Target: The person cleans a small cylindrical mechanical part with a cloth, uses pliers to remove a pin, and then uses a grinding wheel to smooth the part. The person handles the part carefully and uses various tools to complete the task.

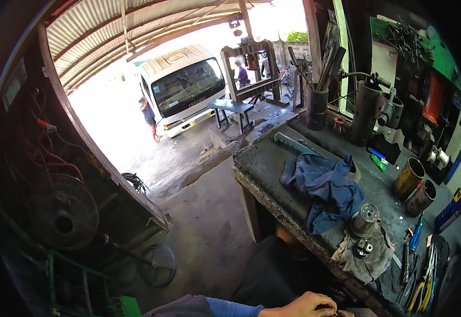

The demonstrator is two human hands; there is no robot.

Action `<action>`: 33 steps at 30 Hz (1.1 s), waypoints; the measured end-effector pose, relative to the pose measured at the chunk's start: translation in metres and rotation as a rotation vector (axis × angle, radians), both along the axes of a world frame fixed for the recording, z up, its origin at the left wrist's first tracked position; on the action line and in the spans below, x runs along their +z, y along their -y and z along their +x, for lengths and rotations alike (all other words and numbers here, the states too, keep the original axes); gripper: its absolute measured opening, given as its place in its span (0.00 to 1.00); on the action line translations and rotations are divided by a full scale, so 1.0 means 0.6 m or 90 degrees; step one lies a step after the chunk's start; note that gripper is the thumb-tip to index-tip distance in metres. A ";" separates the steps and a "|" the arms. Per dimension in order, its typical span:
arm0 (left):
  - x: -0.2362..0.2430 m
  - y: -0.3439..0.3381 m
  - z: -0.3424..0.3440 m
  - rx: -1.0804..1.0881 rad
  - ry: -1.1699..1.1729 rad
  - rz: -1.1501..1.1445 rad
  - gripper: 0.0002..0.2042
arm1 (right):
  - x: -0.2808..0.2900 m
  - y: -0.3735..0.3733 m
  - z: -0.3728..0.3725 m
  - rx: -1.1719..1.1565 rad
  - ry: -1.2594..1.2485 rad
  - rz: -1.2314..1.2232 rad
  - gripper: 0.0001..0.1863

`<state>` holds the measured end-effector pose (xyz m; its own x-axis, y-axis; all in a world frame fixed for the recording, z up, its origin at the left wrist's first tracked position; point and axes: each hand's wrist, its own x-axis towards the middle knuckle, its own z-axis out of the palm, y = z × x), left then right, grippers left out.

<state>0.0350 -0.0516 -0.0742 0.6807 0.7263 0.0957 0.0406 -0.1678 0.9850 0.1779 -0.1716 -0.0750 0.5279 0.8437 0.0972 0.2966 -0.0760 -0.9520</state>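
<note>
At the bottom edge, my left hand has curled fingers; whatever they hold is hidden. A sliver of my right hand shows just beside it, its fingers mostly out of frame. Above them on the workbench, a metal cylindrical housing and a small metal part rest on a dirty rag. Pliers and a blue-handled tool lie to their right. A blue cloth is heaped farther back.
The bench holds metal tubes and a spray can. At left stand a fan and green metal frame. Beyond the concrete floor are a low table, a white truck and people.
</note>
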 end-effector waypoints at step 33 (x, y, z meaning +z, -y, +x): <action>0.016 -0.011 -0.003 -0.026 0.014 -0.012 0.07 | -0.004 0.003 0.000 -0.004 -0.014 -0.066 0.06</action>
<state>0.0332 -0.0449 -0.0645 0.7081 0.6992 0.0980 0.0121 -0.1507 0.9885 0.1780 -0.1733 -0.0774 0.5342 0.8454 -0.0029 0.2744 -0.1767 -0.9453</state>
